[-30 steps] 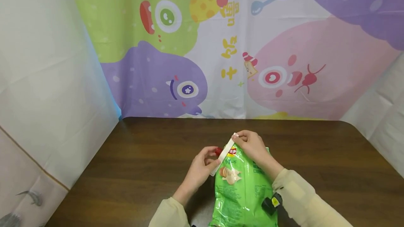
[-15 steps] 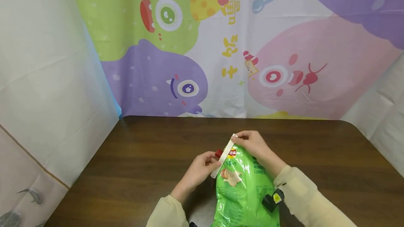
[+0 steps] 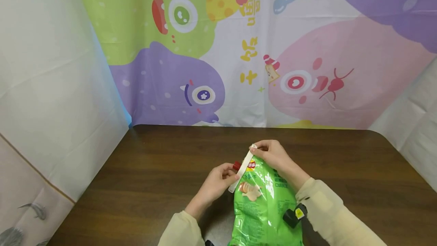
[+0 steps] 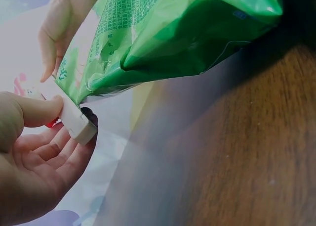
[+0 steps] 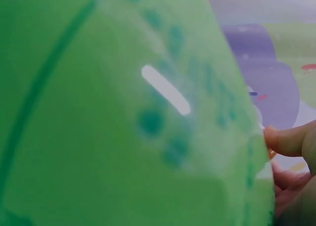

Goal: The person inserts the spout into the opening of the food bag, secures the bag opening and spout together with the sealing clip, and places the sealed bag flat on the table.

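Note:
A green snack bag (image 3: 264, 210), glossy and printed, stands below my hands in the head view. Across its top corner lies a long white bag clip (image 3: 243, 169), slanting from upper right to lower left. My left hand (image 3: 216, 184) pinches the clip's lower end, thumb on the near side, as the left wrist view also shows at the clip's end (image 4: 79, 124). At the upper end, my right hand (image 3: 274, 158) pinches the clip with thumb and fingers. A small red piece (image 3: 236, 166) shows behind the clip by my left fingers. The bag (image 5: 113, 132) fills most of the right wrist view.
The dark brown wooden table (image 3: 143, 185) spreads around the bag. A cartoon-printed curtain (image 3: 246, 105) hangs behind its far edge, and a pale cloth (image 3: 61, 86) hangs at the left. A black wrist camera (image 3: 291, 218) sits in front of the bag's right side.
Over the last second my left hand, with the clip's lower end, has shifted slightly down in the head view. Both hands keep their pinch; the last half second shows hardly any movement.

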Action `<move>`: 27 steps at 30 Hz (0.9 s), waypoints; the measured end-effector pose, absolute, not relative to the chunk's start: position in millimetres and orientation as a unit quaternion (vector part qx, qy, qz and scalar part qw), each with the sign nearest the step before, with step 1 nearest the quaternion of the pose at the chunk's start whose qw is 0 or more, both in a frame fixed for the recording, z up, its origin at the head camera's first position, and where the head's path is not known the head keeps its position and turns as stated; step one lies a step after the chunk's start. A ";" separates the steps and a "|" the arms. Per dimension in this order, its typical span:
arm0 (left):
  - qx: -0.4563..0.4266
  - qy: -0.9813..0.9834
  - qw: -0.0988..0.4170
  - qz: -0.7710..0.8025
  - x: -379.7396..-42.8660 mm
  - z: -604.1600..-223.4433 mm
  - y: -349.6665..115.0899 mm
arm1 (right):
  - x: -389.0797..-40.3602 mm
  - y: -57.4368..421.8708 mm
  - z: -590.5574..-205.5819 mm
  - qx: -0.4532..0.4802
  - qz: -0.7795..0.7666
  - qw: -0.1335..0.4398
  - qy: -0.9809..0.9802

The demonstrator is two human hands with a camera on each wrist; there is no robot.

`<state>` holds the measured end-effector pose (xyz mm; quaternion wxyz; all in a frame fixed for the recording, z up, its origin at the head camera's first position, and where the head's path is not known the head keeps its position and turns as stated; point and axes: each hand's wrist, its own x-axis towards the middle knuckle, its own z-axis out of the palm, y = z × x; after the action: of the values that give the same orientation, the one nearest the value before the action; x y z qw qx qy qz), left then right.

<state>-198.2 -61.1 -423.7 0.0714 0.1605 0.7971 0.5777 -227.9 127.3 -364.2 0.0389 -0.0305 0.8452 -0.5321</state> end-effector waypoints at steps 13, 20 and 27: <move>0.163 0.796 0.076 0.579 -198.3 -423.5 -60.8 | -229.0 135.1 -360.9 -0.036 -0.558 0.092 0.824; 0.164 0.800 0.079 0.572 -197.7 -422.9 -60.5 | -229.3 138.7 -361.6 -0.039 -0.573 0.116 0.810; 0.164 0.801 0.081 0.569 -197.5 -423.0 -59.7 | -229.3 139.6 -362.9 -0.039 -0.579 0.127 0.804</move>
<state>-197.5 -59.7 -423.0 0.0807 0.1642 0.8015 0.5694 -229.3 139.6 -362.9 0.1274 -0.0391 0.8044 -0.5790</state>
